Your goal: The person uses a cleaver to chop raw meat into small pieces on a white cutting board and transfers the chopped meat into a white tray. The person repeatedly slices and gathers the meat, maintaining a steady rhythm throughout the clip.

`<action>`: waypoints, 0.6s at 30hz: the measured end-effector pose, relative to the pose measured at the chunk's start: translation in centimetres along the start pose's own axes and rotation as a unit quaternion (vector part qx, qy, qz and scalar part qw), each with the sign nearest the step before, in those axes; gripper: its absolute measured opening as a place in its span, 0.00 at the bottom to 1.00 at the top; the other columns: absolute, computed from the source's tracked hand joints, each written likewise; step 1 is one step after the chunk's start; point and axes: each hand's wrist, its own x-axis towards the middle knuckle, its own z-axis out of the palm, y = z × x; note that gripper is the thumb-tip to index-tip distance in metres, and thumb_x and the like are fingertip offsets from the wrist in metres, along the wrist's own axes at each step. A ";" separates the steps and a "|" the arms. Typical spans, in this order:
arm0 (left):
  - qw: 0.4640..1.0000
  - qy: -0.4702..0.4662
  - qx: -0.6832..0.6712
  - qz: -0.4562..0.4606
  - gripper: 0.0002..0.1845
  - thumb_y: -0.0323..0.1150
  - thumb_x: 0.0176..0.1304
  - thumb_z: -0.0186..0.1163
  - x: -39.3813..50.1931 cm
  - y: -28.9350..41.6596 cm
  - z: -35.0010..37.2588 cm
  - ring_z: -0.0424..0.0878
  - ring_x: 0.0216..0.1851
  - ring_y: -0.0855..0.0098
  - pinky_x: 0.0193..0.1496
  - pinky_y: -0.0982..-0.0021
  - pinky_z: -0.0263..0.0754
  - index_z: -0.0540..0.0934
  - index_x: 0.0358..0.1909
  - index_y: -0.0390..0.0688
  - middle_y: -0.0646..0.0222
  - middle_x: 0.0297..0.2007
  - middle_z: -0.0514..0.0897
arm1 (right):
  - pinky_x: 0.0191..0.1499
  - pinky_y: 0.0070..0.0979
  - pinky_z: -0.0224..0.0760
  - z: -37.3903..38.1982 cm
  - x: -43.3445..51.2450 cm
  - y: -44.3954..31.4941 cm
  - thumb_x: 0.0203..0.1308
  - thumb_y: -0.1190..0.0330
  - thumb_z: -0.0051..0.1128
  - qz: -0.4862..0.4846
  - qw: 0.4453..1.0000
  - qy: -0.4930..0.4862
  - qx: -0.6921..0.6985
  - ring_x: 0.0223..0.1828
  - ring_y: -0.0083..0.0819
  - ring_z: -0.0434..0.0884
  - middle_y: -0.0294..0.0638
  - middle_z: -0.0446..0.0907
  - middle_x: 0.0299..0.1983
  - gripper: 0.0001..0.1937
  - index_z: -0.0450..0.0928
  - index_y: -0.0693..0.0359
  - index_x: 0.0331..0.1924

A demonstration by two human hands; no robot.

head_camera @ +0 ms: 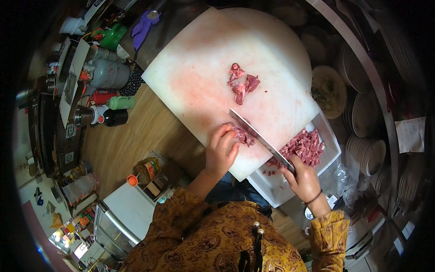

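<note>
With my right hand (300,178) I grip the handle of a kitchen knife (260,137). Its long blade crosses the lower part of a white cutting board (204,85), edge toward the board. Just left of the blade, the curled fingers of my left hand (221,149) hold a piece of raw red meat (244,136). Farther up the board lie a few loose chunks of raw meat (239,85). A white plastic tub (282,193) sits at the board's lower right corner, with a heap of cut meat (304,146) inside; my right hand is over the tub.
Stacked plates (365,154) and a plate with food scraps (328,90) stand on the right, near a plastic bag (348,176). At left are a grey gas cylinder (110,74), a green thermos (120,102) and a bottle of oil (146,170). A purple glove (144,29) lies beyond the board.
</note>
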 end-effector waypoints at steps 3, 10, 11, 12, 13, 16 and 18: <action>0.999 0.007 0.032 0.017 0.14 0.20 0.50 0.70 0.1 -0.7 -0.8 0.81 0.53 0.54 0.57 0.55 0.78 0.85 0.41 0.39 0.62 0.47 0.84 | 0.34 0.43 0.81 0.2 -2.6 -0.2 0.69 0.59 0.67 0.003 0.999 0.033 0.004 0.33 0.52 0.88 0.51 0.86 0.31 0.17 0.78 0.60 0.53; 0.992 -0.047 0.058 0.102 0.14 0.21 0.48 0.70 0.2 -1.9 -0.4 0.81 0.51 0.55 0.56 0.56 0.78 0.85 0.39 0.39 0.63 0.44 0.84 | 0.33 0.43 0.80 0.4 -2.8 -1.3 0.69 0.62 0.66 -0.068 0.996 0.010 -0.052 0.31 0.52 0.87 0.50 0.86 0.30 0.14 0.78 0.59 0.51; 0.992 -0.049 0.055 0.102 0.14 0.21 0.48 0.71 0.2 -2.0 -0.3 0.81 0.51 0.55 0.56 0.56 0.78 0.85 0.39 0.40 0.64 0.44 0.84 | 0.32 0.43 0.80 0.5 -2.4 -1.4 0.70 0.62 0.66 -0.067 0.996 0.008 -0.060 0.30 0.52 0.87 0.51 0.86 0.30 0.14 0.78 0.59 0.52; 0.991 -0.054 0.061 0.107 0.13 0.22 0.48 0.71 0.3 -2.0 -0.2 0.81 0.51 0.55 0.56 0.56 0.78 0.85 0.39 0.40 0.64 0.44 0.84 | 0.32 0.43 0.80 0.6 -2.0 -1.6 0.70 0.61 0.65 -0.062 0.997 -0.003 -0.045 0.29 0.52 0.87 0.51 0.85 0.29 0.14 0.77 0.59 0.52; 0.991 -0.058 0.063 0.107 0.13 0.22 0.49 0.71 0.3 -2.0 -0.2 0.81 0.51 0.55 0.56 0.56 0.78 0.85 0.39 0.40 0.64 0.44 0.84 | 0.31 0.44 0.80 1.0 -1.3 -1.7 0.70 0.61 0.65 -0.056 0.998 -0.014 -0.029 0.29 0.53 0.86 0.51 0.85 0.28 0.15 0.77 0.58 0.52; 0.991 -0.061 0.056 0.104 0.12 0.23 0.49 0.71 0.4 -2.1 -0.1 0.81 0.51 0.56 0.56 0.56 0.78 0.84 0.37 0.40 0.64 0.43 0.84 | 0.30 0.45 0.79 3.2 1.4 -2.3 0.71 0.58 0.63 -0.067 0.998 -0.005 0.008 0.27 0.53 0.86 0.51 0.84 0.25 0.15 0.77 0.58 0.52; 0.991 -0.065 0.059 0.104 0.11 0.24 0.49 0.70 0.5 -2.2 -0.2 0.80 0.49 0.56 0.56 0.56 0.78 0.84 0.36 0.41 0.64 0.41 0.83 | 0.30 0.46 0.79 3.6 1.7 -2.2 0.72 0.56 0.62 -0.098 0.994 0.007 -0.036 0.27 0.52 0.86 0.51 0.83 0.24 0.16 0.76 0.59 0.51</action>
